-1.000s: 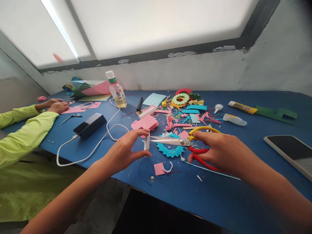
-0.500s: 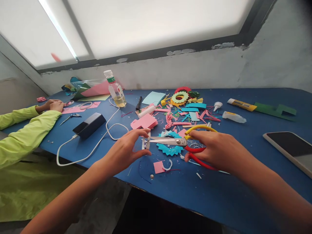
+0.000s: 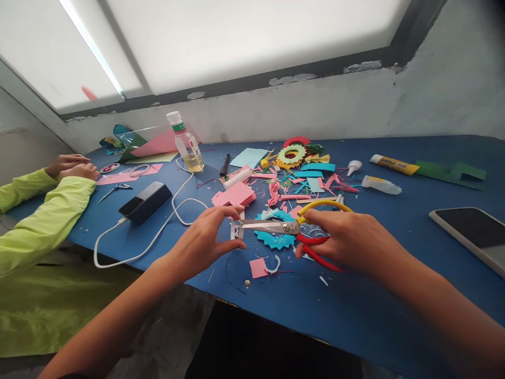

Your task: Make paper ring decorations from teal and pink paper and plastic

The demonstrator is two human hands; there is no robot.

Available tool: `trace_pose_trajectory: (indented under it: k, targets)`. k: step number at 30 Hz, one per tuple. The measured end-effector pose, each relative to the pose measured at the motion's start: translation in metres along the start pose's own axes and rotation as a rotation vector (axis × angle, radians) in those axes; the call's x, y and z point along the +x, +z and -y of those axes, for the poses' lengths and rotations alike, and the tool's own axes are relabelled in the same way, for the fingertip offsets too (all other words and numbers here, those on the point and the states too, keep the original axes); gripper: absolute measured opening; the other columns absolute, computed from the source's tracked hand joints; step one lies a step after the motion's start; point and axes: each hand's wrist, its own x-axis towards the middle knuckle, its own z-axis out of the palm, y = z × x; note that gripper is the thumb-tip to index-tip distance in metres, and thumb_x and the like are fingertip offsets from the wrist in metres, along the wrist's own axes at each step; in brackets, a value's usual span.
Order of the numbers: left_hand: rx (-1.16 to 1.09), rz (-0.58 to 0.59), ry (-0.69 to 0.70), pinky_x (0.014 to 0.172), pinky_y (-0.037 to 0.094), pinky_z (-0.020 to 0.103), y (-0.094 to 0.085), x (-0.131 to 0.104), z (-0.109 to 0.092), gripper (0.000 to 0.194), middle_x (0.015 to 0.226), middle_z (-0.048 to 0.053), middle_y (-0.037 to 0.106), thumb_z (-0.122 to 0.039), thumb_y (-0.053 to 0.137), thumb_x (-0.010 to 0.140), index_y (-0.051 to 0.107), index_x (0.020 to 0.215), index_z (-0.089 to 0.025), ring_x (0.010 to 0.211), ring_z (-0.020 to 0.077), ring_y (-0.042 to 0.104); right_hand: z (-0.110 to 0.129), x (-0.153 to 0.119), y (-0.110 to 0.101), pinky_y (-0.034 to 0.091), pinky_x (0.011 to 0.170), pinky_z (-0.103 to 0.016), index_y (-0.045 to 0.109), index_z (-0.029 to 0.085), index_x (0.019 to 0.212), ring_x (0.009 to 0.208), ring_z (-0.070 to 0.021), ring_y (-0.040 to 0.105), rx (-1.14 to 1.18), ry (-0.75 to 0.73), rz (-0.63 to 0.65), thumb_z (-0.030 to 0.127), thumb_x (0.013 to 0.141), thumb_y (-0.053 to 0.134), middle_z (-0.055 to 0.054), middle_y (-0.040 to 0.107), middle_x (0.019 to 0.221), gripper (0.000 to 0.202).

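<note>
Between the thumb and fingers of my left hand [image 3: 211,231] is a small whitish piece [image 3: 238,231] with a dark mark on it. My right hand [image 3: 339,237] grips the scissors [image 3: 286,227], which have one yellow and one red handle. Their blades point left, with the tips at the whitish piece; whether they cut into it is too small to tell. Partly behind the blades lies a blue zigzag paper ring [image 3: 276,239]. Below it are a pink paper square [image 3: 258,268], a white curved piece [image 3: 272,264] and a small bead [image 3: 247,283].
Paper scraps [image 3: 295,184] and pink sheets [image 3: 235,195] lie beyond my hands. A bottle [image 3: 193,155], black box [image 3: 145,202] and white cable [image 3: 158,242] are left, beside another person's sleeves [image 3: 51,226]. A phone [image 3: 473,234] and glue tube [image 3: 394,164] are right.
The scissors and my right hand have shifted slightly left. At the left, the other person's hands have moved a little left and up.
</note>
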Motion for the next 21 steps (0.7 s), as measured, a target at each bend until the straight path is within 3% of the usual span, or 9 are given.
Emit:
trace_pose_trajectory:
  k: [8,13,18,21]
  targets:
    - [0.013,0.019,0.002,0.093,0.044,0.041,0.002,0.001,0.002,0.036,0.114,0.009,0.059,-0.029,0.068,0.073,0.048,0.100,-0.019,0.109,0.0216,0.054,0.000,0.001,0.005,0.037,0.042,-0.026,0.065,0.019,0.095,0.065,-0.0255,0.065,-0.041,-0.050,-0.054,0.056,0.068,0.061,-0.007,0.070,0.072,0.047]
    - [-0.014,0.130,-0.049,0.092,0.045,0.040,0.005,-0.001,0.006,0.032,0.109,0.008,0.062,-0.027,0.066,0.075,0.049,0.101,-0.019,0.106,0.0207,0.056,0.005,0.001,0.011,0.034,0.041,-0.025,0.063,0.021,0.096,0.064,-0.0231,0.066,-0.067,-0.052,0.002,0.049,0.071,0.060,-0.005,0.071,0.080,0.038]
    - [-0.018,0.144,-0.118,0.087,0.046,0.039,0.003,-0.002,0.006,0.040,0.113,0.008,0.059,-0.032,0.065,0.075,0.046,0.107,-0.020,0.104,0.0213,0.057,0.009,0.003,0.013,0.037,0.044,-0.026,0.062,0.023,0.101,0.066,-0.0231,0.066,-0.008,-0.046,0.068,0.053,0.070,0.058,-0.005,0.071,0.089,0.044]
    - [0.032,0.158,-0.197,0.077,0.049,0.039,0.001,-0.003,0.003,0.049,0.106,0.007,0.061,-0.038,0.068,0.071,0.044,0.109,-0.020,0.092,0.0220,0.060,0.009,0.004,0.012,0.038,0.045,-0.027,0.062,0.022,0.102,0.067,-0.0239,0.066,0.012,-0.025,0.077,0.056,0.068,0.060,-0.005,0.071,0.091,0.048]
